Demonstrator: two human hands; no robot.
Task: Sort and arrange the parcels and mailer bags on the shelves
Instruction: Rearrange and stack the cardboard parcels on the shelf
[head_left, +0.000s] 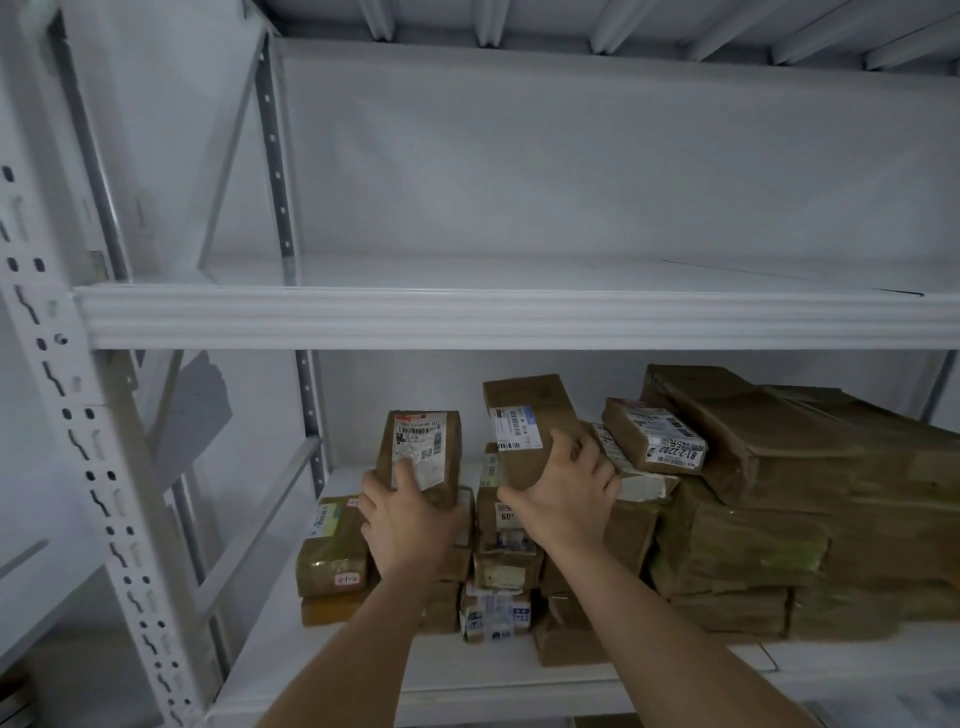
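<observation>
On the lower shelf (467, 675) stands a pile of brown cardboard parcels. My left hand (410, 514) grips a small upright parcel with a white label (423, 441), lifted above the left stacks. My right hand (566, 493) grips a second brown parcel with a barcode label (524, 415), tilted and raised above the middle stack. Below my hands lie small taped parcels (501, 566). To the right sits a tall stack of large brown parcels (779, 519), with a labelled small box (654, 436) leaning on it.
The white shelf above (467, 317) holds nothing in view. A perforated white upright (78, 441) stands at the left, with a diagonal brace behind it. A low parcel stack (332, 551) sits at the left end of the pile.
</observation>
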